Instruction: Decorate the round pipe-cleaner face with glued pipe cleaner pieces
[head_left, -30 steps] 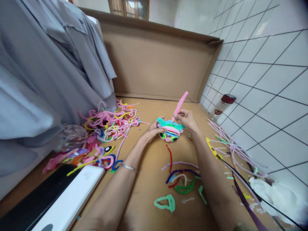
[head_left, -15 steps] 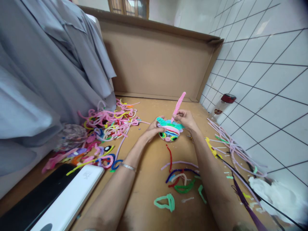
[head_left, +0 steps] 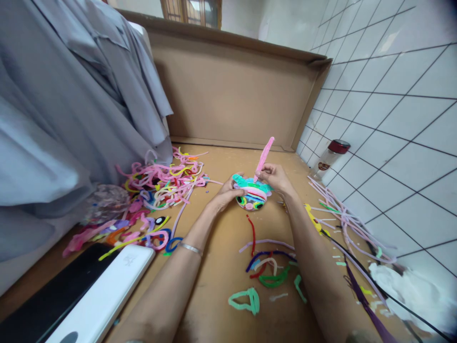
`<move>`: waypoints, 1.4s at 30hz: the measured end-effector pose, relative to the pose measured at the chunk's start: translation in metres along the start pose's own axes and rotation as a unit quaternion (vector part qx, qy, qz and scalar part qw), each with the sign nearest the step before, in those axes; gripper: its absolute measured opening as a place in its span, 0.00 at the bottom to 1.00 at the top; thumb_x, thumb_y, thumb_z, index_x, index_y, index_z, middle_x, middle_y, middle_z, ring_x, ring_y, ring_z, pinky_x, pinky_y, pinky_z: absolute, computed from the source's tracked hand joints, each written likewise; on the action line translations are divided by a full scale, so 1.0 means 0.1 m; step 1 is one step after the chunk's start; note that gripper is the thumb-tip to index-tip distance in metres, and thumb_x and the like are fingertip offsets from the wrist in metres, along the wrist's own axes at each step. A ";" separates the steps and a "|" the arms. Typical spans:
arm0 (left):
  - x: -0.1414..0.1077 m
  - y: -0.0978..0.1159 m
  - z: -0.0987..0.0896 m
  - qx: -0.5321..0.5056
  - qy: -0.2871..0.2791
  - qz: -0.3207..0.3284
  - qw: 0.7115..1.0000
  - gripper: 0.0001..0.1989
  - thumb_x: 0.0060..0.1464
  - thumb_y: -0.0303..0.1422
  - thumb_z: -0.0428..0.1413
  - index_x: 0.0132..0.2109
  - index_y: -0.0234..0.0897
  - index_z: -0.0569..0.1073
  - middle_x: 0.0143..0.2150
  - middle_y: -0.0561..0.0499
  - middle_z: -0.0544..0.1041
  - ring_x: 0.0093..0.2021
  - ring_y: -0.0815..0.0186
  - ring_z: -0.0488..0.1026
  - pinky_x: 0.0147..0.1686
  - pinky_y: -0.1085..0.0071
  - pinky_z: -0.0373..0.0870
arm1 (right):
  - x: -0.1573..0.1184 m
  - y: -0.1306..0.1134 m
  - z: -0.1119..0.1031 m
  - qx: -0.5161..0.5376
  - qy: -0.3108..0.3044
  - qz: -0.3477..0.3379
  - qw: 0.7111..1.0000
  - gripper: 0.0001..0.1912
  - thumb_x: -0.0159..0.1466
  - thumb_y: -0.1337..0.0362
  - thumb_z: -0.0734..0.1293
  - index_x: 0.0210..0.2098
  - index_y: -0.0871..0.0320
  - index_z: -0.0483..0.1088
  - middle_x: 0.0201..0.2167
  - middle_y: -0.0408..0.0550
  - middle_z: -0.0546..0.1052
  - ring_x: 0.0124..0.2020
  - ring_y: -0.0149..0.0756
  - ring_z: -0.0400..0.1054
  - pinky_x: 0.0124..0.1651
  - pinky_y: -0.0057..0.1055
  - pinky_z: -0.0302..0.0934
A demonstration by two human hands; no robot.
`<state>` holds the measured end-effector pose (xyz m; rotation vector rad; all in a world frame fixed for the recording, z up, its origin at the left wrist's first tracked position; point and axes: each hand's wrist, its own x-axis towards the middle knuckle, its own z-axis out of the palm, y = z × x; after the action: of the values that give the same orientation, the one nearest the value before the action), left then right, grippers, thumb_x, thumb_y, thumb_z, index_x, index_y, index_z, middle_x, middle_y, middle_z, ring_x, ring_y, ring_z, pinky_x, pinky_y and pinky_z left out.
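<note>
My left hand (head_left: 228, 193) grips the left edge of a round, colourful pipe-cleaner piece (head_left: 253, 195), its thumb on the front. The piece has a teal top, pink and striped bands, and two black-and-yellow eye shapes low down. At its upper right, my right hand (head_left: 274, 176) pinches the lower end of a pink fuzzy strip (head_left: 264, 155). The strip stands nearly upright, its lower tip at the piece's teal top. Whether that tip is fixed there I cannot tell.
Tangled pipe cleaners (head_left: 167, 178) lie left, near a white box-like object (head_left: 107, 290). Loose bent pieces (head_left: 273, 267) and a green loop (head_left: 246, 301) lie nearer me. A red-lidded jar (head_left: 330, 157), lilac stems (head_left: 350, 216) and white tissue (head_left: 414, 290) are right. Cardboard (head_left: 235, 85) stands behind.
</note>
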<state>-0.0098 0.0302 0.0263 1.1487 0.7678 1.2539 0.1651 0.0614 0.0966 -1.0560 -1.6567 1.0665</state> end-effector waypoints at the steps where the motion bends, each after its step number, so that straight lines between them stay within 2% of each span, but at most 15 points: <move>1: 0.00 0.00 0.00 0.002 0.002 0.001 1.000 0.46 0.33 0.31 0.65 0.63 0.40 0.63 0.54 0.45 0.73 0.54 0.54 0.69 0.59 0.58 0.59 | 0.00 0.00 0.00 -0.003 -0.004 -0.003 1.000 0.14 0.46 0.56 0.74 0.21 0.58 0.68 0.18 0.42 0.72 0.20 0.29 0.63 0.24 0.25 0.56; 7: 0.01 -0.01 -0.01 0.015 0.002 0.000 1.000 0.46 0.33 0.32 0.65 0.64 0.39 0.62 0.49 0.47 0.75 0.52 0.54 0.70 0.57 0.57 0.61 | 0.02 0.04 -0.02 -0.027 -0.022 -0.019 0.999 0.12 0.48 0.56 0.71 0.22 0.58 0.68 0.18 0.41 0.71 0.20 0.28 0.61 0.23 0.25 0.54; 12: 0.01 0.01 0.01 0.016 0.006 0.000 1.000 0.46 0.32 0.31 0.65 0.63 0.38 0.63 0.50 0.46 0.74 0.53 0.53 0.69 0.57 0.58 0.60 | 0.02 0.04 -0.03 -0.048 -0.029 -0.033 0.998 0.13 0.50 0.55 0.70 0.21 0.58 0.68 0.17 0.41 0.70 0.19 0.27 0.59 0.22 0.25 0.51; 26: -0.01 0.06 0.05 0.025 0.020 -0.012 0.999 0.46 0.31 0.29 0.64 0.63 0.37 0.64 0.54 0.44 0.74 0.55 0.52 0.69 0.59 0.57 0.60 | 0.01 0.04 0.00 -0.036 -0.022 -0.013 0.999 0.15 0.45 0.53 0.71 0.20 0.57 0.66 0.15 0.39 0.68 0.17 0.26 0.56 0.21 0.25 0.48; 42: -0.03 0.11 0.08 0.030 0.025 -0.017 0.999 0.43 0.31 0.30 0.63 0.60 0.36 0.66 0.53 0.44 0.74 0.55 0.53 0.69 0.59 0.58 0.60 | 0.00 0.02 0.00 -0.041 -0.021 -0.009 0.999 0.16 0.44 0.53 0.71 0.20 0.59 0.66 0.15 0.40 0.69 0.17 0.25 0.57 0.21 0.24 0.49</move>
<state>-0.0063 0.0248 0.0389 1.1513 0.8653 1.2423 0.1652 0.0621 0.0945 -1.0752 -1.7535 1.0240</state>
